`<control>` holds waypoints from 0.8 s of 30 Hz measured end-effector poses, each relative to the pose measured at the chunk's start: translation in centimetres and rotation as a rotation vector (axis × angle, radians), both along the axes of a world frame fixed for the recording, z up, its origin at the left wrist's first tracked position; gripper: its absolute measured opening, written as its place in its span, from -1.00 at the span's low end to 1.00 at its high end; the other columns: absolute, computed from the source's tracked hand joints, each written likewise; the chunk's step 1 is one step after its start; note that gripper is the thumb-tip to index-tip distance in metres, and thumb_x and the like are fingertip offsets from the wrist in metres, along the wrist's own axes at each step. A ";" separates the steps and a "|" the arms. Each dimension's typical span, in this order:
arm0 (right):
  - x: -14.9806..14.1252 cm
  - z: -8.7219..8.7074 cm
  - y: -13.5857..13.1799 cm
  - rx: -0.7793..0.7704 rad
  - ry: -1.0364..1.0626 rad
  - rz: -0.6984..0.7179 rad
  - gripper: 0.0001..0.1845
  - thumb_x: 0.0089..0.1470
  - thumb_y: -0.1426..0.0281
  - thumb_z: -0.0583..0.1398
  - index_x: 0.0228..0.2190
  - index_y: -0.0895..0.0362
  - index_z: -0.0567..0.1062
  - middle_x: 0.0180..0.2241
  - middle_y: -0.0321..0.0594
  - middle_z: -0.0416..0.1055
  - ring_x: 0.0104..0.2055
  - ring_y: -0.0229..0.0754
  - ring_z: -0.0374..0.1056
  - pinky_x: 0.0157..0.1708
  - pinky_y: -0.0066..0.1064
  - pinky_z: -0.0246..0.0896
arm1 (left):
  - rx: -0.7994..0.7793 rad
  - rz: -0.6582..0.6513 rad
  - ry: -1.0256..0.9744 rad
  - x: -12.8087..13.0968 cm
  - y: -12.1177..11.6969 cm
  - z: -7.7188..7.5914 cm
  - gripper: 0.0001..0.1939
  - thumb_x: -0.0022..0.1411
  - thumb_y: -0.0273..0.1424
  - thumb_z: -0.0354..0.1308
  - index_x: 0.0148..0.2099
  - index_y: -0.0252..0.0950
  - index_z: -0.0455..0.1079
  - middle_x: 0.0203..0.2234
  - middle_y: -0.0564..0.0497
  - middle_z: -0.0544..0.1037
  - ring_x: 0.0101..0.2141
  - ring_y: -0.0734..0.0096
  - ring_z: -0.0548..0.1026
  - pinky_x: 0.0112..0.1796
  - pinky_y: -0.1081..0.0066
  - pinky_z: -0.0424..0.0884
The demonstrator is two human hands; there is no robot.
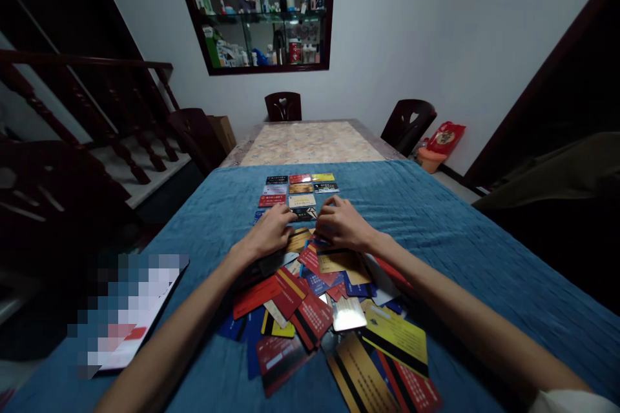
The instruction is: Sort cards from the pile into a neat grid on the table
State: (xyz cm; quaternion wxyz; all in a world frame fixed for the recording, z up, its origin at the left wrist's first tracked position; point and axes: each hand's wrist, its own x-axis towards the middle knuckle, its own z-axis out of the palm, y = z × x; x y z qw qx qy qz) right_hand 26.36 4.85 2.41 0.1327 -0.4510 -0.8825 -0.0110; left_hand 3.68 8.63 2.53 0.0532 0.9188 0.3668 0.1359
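My left hand (271, 230) is bent and closed, its fingertips on the left end of a black-and-white card (305, 213) in the nearest row. Beside that card's right end, my right hand (345, 224) is curled over the near pile; what its fingers hold, if anything, is hidden. Beyond the hands lie short rows of cards, among them a cream card (302, 201), a red card (272, 201) and a gold card (301, 188). Under and before my wrists spreads a loose, overlapping heap of cards, with a silver card (349, 313) and a yellow card (397, 334).
A blue cloth (436, 239) covers the near part of the table. At its left edge lies a flat, partly blurred object (140, 316). Dark chairs (283, 106) stand around the far end. A red bag (446, 137) is on the right by the wall.
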 end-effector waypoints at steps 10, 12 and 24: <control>1.1 0.3 -1.8 -0.127 -0.021 0.048 -0.68 0.15 0.18 0.24 -0.12 0.08 0.55 -0.10 -0.08 0.47 0.04 0.04 0.15 -0.10 -0.18 0.03 | -0.029 -0.185 -0.062 1.8 -3.2 -0.2 -0.79 0.28 -0.45 0.06 -0.08 -0.29 0.47 -0.15 -0.12 0.45 -0.11 0.24 0.38 -0.04 0.23 0.38; 1.8 0.5 -1.7 -0.176 -0.041 0.020 -0.66 0.08 0.17 0.29 -0.14 0.07 0.56 -0.11 -0.08 0.46 0.03 0.06 0.16 -0.10 -0.17 0.05 | -0.030 -0.219 -0.062 2.3 -3.7 -0.1 -0.80 0.27 -0.45 0.07 -0.09 -0.29 0.47 -0.14 -0.12 0.45 -0.10 0.23 0.37 -0.03 0.20 0.38; 2.2 0.9 -2.6 -0.289 -0.131 -0.017 -0.72 0.00 0.22 0.33 -0.21 0.03 0.57 -0.13 -0.10 0.48 0.02 0.09 0.19 -0.10 -0.14 0.08 | -0.112 -0.267 0.020 3.3 -5.9 -0.5 -0.78 0.20 -0.24 0.23 -0.13 -0.20 0.47 -0.08 -0.07 0.48 -0.01 0.14 0.35 0.05 0.10 0.29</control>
